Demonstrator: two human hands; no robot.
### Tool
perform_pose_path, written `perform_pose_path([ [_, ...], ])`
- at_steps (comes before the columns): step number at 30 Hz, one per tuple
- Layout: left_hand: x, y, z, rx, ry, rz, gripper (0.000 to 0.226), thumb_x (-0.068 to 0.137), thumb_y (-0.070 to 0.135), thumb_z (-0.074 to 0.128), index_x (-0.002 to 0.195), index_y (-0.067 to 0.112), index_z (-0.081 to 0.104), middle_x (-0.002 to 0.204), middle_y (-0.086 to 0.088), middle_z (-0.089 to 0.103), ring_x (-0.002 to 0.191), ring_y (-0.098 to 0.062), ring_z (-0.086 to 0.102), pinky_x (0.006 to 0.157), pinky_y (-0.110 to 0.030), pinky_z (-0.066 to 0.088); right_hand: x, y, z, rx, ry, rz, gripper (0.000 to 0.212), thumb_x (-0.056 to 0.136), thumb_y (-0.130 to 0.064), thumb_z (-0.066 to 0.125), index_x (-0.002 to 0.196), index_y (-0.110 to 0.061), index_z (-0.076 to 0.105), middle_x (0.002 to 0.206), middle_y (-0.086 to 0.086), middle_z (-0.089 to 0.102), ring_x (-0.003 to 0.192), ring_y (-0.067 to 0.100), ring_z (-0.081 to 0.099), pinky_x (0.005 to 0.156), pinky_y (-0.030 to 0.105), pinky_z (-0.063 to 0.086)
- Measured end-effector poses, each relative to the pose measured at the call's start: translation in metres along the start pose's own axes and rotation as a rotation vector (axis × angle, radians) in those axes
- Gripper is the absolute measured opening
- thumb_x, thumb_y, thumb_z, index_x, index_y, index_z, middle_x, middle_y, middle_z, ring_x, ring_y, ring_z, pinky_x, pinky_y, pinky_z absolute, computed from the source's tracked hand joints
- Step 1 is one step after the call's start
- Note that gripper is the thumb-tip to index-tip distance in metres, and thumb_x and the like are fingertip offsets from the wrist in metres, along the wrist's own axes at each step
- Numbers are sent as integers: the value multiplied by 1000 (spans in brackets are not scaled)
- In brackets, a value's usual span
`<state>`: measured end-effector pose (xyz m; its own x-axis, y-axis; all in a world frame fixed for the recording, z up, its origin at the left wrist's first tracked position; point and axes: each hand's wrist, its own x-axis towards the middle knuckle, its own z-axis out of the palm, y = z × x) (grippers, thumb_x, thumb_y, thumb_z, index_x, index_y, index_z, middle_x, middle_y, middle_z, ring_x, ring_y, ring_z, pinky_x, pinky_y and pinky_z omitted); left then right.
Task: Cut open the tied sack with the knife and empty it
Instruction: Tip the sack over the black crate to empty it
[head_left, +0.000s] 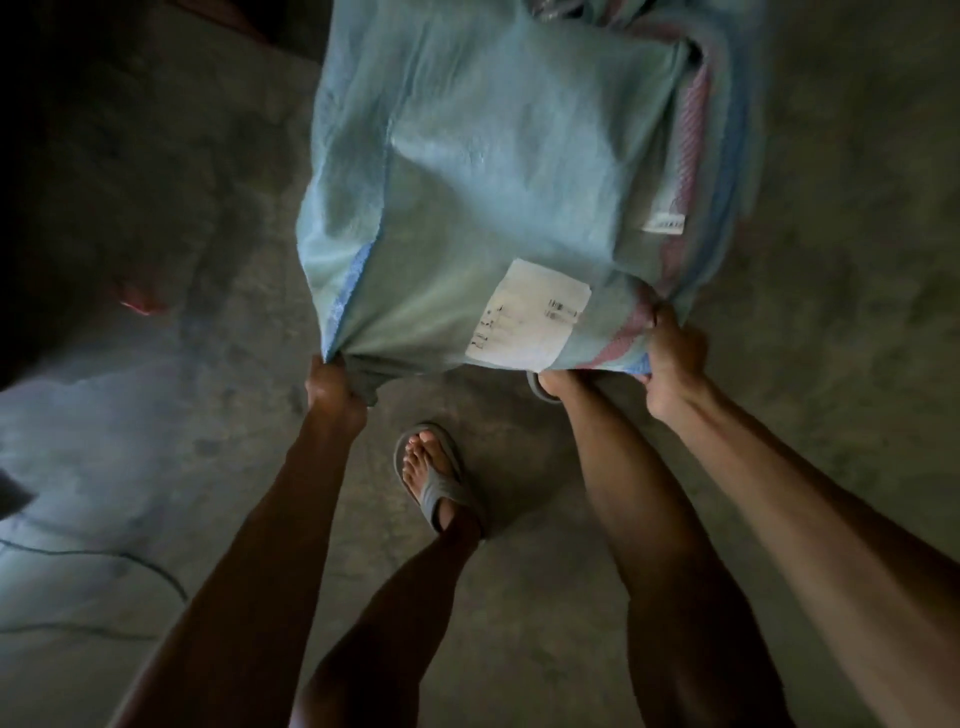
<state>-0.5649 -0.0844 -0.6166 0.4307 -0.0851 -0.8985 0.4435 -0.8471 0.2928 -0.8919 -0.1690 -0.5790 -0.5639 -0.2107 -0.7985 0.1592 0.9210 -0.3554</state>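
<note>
At the far left, a pale crumpled sheet (78, 441) is spread over the grey concrete floor (831, 260), and a thin dark cord (130, 561) is laid across it. A small reddish object (139, 304) is seen beyond, too dim to be identified. The cord could be caught by a foot if a step is taken to that side.

The left hand (335, 387) is closed tightly round the near left corner of the pale blue-green woven plastic sack (493, 182), with the fabric bunched inside the fist. The sack is held up by its near end in front of the person, and its body is stretched away from the hands. Whether its far end is open cannot be told. A white paper label (527, 317) is stuck near the held edge.

Below the sack, a foot in a grey slide sandal (431, 478) is planted. The toes are bare, so anything heavy that is shaken out could be dropped on them.

The right hand (675, 358) is clamped on the near right corner, by the pink-and-blue striped seam, with the fingers curled over the cloth. The woven plastic is judged to be slippery. If one corner is lost, the load could be swung sideways and spilled unevenly. No knife is seen, so a blade lying underfoot cannot be ruled out.
</note>
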Motion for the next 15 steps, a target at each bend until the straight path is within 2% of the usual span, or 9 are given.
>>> perform_pose_path([
  [1, -18, 18, -5, 10, -5, 9, 29, 107, 12, 34, 111, 16, 62, 104, -1, 64, 90, -19, 67, 65, -21, 55, -23, -13, -6, 36, -16, 23, 42, 92, -37, 62, 122, -8, 58, 110, 9, 68, 85, 21, 67, 62, 26, 53],
  [2, -36, 40, -8, 45, 14, 25, 26, 106, 19, 39, 115, 15, 63, 107, 0, 64, 102, -20, 63, 78, -25, 55, -45, -29, -8, 43, -32, 10, 37, 93, -36, 61, 118, -10, 58, 103, 7, 68, 82, 20, 67, 63, 28, 54],
  [3, -55, 62, -9, 73, 44, 46, 33, 101, 29, 46, 123, 13, 65, 112, -2, 64, 108, -21, 61, 86, -31, 54, -68, -49, -6, 28, -55, -30, 32, 95, -33, 59, 117, -10, 59, 100, 7, 68, 82, 21, 67, 67, 30, 55],
  [6, -118, 122, -1, 267, 138, 229, 59, 70, 53, 56, 117, 21, 72, 120, -7, 70, 113, -28, 65, 97, -48, 55, -122, -118, 1, -50, -94, -236, 37, 98, -28, 53, 117, 1, 63, 110, 15, 67, 99, 30, 65, 89, 40, 55],
  [7, -146, 139, 6, 331, 125, 257, 64, 68, 55, 57, 121, 21, 70, 123, -8, 69, 113, -29, 63, 97, -47, 54, -135, -140, 1, -62, -115, -266, 36, 98, -30, 53, 116, -1, 64, 106, 10, 66, 97, 27, 64, 89, 39, 54],
  [10, -208, 168, 27, 504, 63, 350, 55, 87, 44, 70, 133, 15, 60, 117, -3, 61, 104, -23, 57, 80, -33, 43, -148, -191, 3, -98, -225, -260, 23, 98, -31, 51, 108, -14, 63, 94, -1, 64, 82, 17, 61, 74, 27, 53],
  [12, -223, 181, 42, 582, 44, 437, 65, 81, 42, 82, 134, 15, 55, 116, -1, 60, 103, -21, 58, 74, -31, 45, -141, -205, 7, -138, -291, -245, 17, 97, -28, 49, 96, -15, 60, 87, -3, 64, 78, 16, 61, 69, 26, 51],
  [13, -223, 189, 52, 587, 15, 454, 71, 76, 41, 86, 134, 15, 55, 117, -1, 62, 104, -22, 60, 75, -31, 50, -134, -207, 10, -154, -294, -209, 19, 94, -30, 52, 97, -13, 61, 92, 2, 67, 83, 21, 64, 73, 30, 52],
  [15, -216, 203, 81, 591, -53, 430, 71, 71, 34, 88, 129, 11, 54, 119, -9, 65, 108, -31, 65, 86, -42, 57, -111, -209, 17, -119, -303, -121, 41, 81, -34, 59, 115, -10, 62, 115, 13, 69, 98, 28, 66, 80, 38, 53],
])
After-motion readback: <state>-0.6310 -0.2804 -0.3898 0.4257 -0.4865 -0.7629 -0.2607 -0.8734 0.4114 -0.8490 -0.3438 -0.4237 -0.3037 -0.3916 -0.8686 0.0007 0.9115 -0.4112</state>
